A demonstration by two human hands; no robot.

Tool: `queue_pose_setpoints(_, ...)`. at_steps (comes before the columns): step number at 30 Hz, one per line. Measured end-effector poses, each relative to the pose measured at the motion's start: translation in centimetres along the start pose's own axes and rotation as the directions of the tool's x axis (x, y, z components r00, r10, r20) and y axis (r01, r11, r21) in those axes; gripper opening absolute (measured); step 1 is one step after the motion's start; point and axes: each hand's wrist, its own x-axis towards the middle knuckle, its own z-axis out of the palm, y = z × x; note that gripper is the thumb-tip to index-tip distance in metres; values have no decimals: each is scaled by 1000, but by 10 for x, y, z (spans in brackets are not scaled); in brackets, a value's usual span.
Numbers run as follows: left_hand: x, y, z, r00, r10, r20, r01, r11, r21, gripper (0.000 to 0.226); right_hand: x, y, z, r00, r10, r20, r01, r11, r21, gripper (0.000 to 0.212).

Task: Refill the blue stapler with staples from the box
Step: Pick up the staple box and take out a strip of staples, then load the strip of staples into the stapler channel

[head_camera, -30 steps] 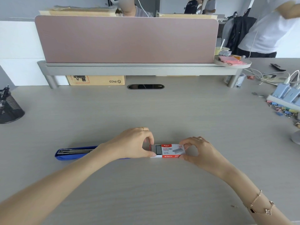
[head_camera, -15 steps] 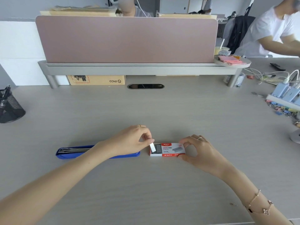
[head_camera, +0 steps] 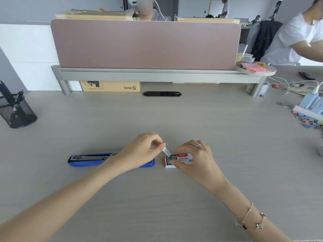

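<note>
The blue stapler (head_camera: 83, 161) lies opened out flat on the desk, its metal staple channel facing up; my left forearm covers its right half. Just right of it sits the small red-and-white staple box (head_camera: 183, 158), its tray slid out to the left. My left hand (head_camera: 141, 151) pinches a short silver strip of staples (head_camera: 166, 152), tilted, with its lower end just above the open tray. My right hand (head_camera: 194, 158) grips the box from above and the right, holding it on the desk.
A black mesh pen cup (head_camera: 15, 110) stands at the far left. A pink divider on a grey shelf (head_camera: 145, 72) crosses the back, with a cardboard box (head_camera: 110, 86) under it. Chargers, cables and coloured clips (head_camera: 309, 112) crowd the right edge. A person in white leans in at the back right.
My left hand has drawn a strip of staples up out of the box tray. My right hand has shifted left over the box. The person at the back right has bent lower.
</note>
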Motion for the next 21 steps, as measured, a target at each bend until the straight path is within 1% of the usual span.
queue_pose_setpoints(3, -6, 1, -1, 999, -18, -30, 17, 999, -44, 15, 6, -7, 9, 1000, -8, -3, 8, 1000, 9, 25)
queue_pose_setpoints(6, -11, 0, -5, 998, -35, -49, 30, 995, -96, 14, 10, -12, 16, 1000, -22, -10, 22, 1000, 5, 17)
queue_pose_setpoints(8, -14, -1, -9, 998, -38, -47, 34, 995, -91, 14, 12, -14, 19, 999, -33, -19, 33, 999, 2, 13)
queue_pose_setpoints(12, -22, -7, -19, 998, -5, -65, 5, 1000, -2, 14, 17, -19, 22, 998, -62, -16, 62, 998, 4, 7)
queue_pose_setpoints(14, -27, -11, -24, 997, 25, -70, -21, 998, 64, 13, 20, -22, 24, 996, -88, -20, 87, 996, -12, 8)
queue_pose_setpoints(17, -32, -16, -33, 997, 52, -52, -45, 992, 118, 9, 25, -27, 29, 992, -125, -13, 125, 992, -28, 11)
queue_pose_setpoints(21, -40, -21, -44, 996, 76, -35, -69, 981, 180, 16, 31, -34, 38, 988, -155, 1, 155, 987, -30, 12)
